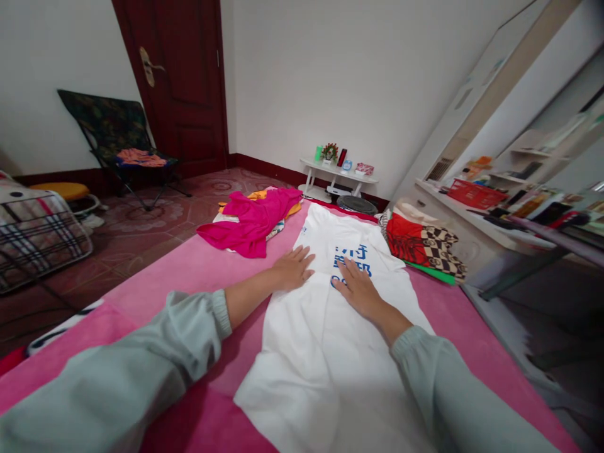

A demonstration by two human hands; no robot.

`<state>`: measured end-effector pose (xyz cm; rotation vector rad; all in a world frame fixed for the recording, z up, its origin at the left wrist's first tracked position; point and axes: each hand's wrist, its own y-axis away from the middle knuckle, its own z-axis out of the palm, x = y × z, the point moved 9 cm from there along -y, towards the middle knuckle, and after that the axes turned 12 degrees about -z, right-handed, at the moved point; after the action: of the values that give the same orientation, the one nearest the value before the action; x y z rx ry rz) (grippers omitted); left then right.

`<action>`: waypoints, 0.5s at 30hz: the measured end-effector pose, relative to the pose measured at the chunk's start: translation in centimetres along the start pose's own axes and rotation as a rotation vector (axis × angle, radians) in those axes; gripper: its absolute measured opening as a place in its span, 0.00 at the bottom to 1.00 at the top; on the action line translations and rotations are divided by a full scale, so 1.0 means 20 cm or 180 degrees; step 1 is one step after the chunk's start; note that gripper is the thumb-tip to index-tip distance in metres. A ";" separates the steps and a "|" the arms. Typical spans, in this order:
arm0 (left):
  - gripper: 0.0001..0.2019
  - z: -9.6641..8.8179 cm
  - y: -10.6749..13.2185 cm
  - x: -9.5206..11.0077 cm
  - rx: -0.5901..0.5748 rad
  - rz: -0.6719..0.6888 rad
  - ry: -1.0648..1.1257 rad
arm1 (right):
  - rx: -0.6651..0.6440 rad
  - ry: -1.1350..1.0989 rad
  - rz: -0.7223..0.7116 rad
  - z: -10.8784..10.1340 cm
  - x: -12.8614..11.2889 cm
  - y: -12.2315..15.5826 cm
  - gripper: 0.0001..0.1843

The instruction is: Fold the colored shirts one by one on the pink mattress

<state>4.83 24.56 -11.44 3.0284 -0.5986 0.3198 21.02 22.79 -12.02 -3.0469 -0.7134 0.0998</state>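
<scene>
A white T-shirt [302,333] with blue printed characters lies spread lengthwise on the pink bed cover [174,270]. On its left side my left hand [293,269] rests flat, fingers stretched toward the right. My right hand [359,289] lies over the blue print with its fingers spread, covering part of the lettering. Both palms face down on the cloth, and neither hand grips anything. Some wrinkles run through the lower half of the shirt, nearest me.
Bright pink clothing [257,217] is heaped at the bed's far left. Folded clothes [419,242] are stacked at the far right. A dressing table [472,214] with a red basket [476,192] stands along the right. Beyond the bed are a small white table [340,171] and a folding chair [117,132].
</scene>
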 end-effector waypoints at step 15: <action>0.19 -0.27 0.96 -0.01 -0.1158 0.0208 0.1261 | 0.0569 -0.0114 -0.0081 -0.04 -0.04 0.10 0.30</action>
<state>-3.66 7.26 -6.28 2.5067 -0.6393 0.7054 21.24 20.72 -11.29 -2.8721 -0.7037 0.2064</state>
